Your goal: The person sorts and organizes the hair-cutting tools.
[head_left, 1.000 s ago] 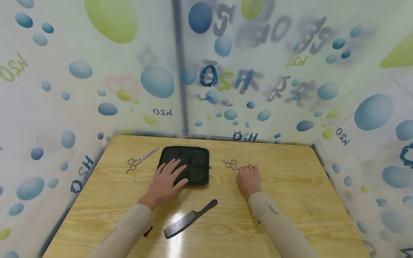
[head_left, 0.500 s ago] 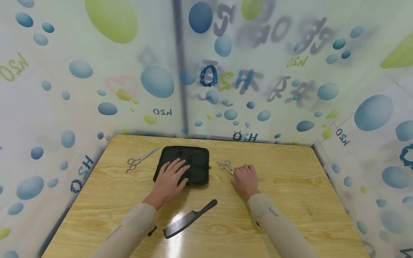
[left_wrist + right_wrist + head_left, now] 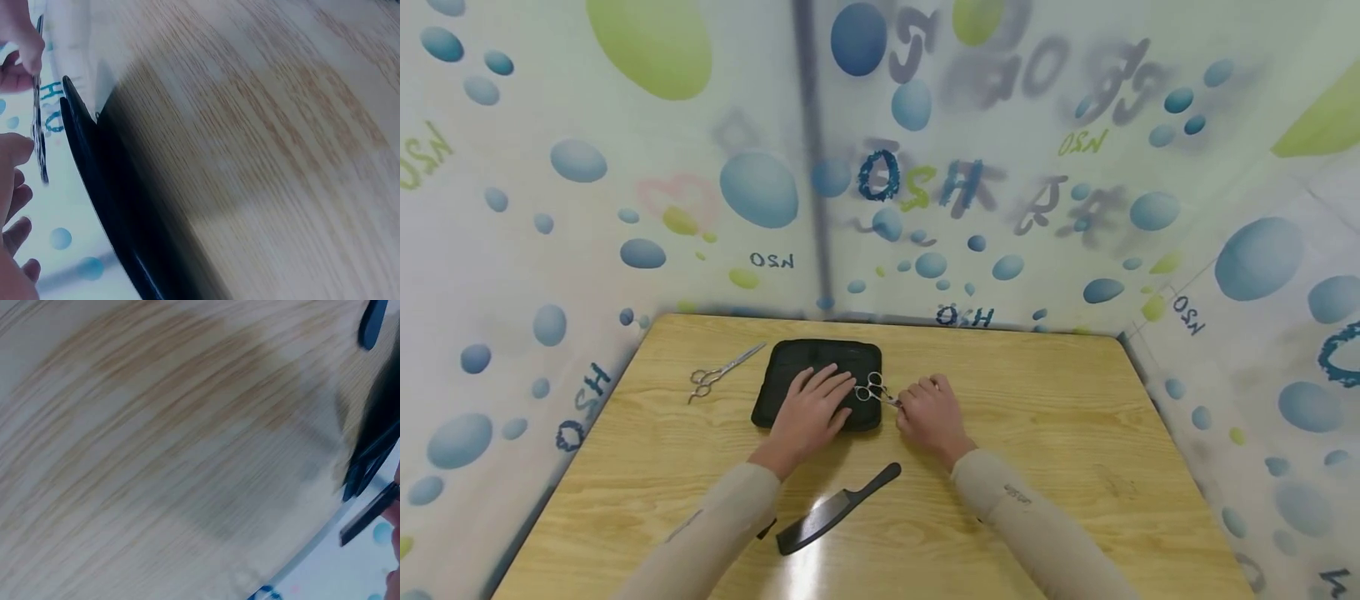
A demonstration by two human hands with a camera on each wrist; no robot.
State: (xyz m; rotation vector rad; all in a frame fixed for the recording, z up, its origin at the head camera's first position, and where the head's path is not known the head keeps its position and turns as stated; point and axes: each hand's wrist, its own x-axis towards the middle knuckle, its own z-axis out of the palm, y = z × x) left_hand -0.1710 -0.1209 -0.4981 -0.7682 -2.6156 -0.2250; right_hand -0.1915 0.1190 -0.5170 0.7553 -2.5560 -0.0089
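In the head view my right hand grips a pair of silver hair scissors by the blade end. Their finger loops point left and overlap the right part of a black zip case. My left hand is over the case with its fingers extended toward the loops. The left wrist view shows the scissors edge-on above the case, the left thumb close beside them and the right fingers pinching their upper part. At the right wrist view's edge, a dark blade end sticks out from the fingers.
A second pair of silver scissors lies at the table's back left. A black handled comb lies in front of the case, and a small black piece shows beside the left sleeve. Patterned walls stand behind and beside the wooden table.
My right hand has carried the scissors left, from beside the case to over its right part. The left hand has slid slightly right across the case toward them.
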